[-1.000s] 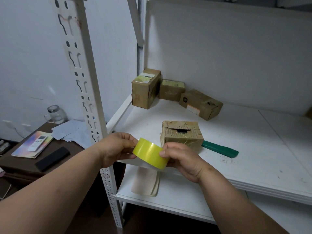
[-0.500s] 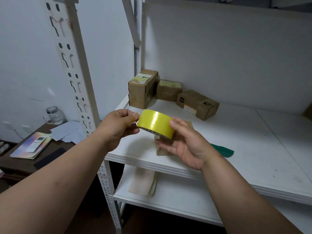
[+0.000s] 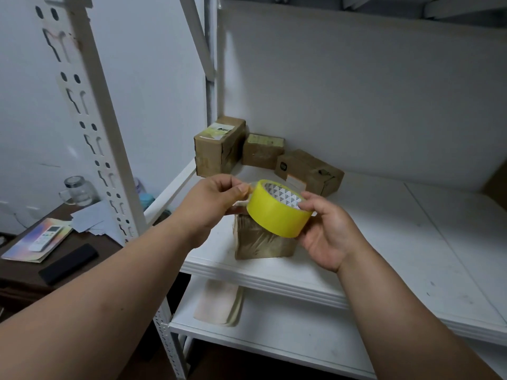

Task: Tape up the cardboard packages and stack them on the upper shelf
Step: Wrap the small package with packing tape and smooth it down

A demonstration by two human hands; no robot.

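Head view: we find the yellow tape roll held up in front of us, just above the nearest cardboard package, which sits near the front edge of the white shelf. Our right hand cups the roll, thumb over its rim and fingers curled beneath; our left hand pinches at the roll's near edge, apparently on the free end of the tape, though the end itself is too small to confirm. We judge the step in hand to be starting a strip; no tape is yet drawn to the package. The next move calls for pulling out a length and laying it across the package's top seam. Three further cardboard packages stand at the back left corner of the same shelf, well apart from the near one. The upper shelf is not seen.
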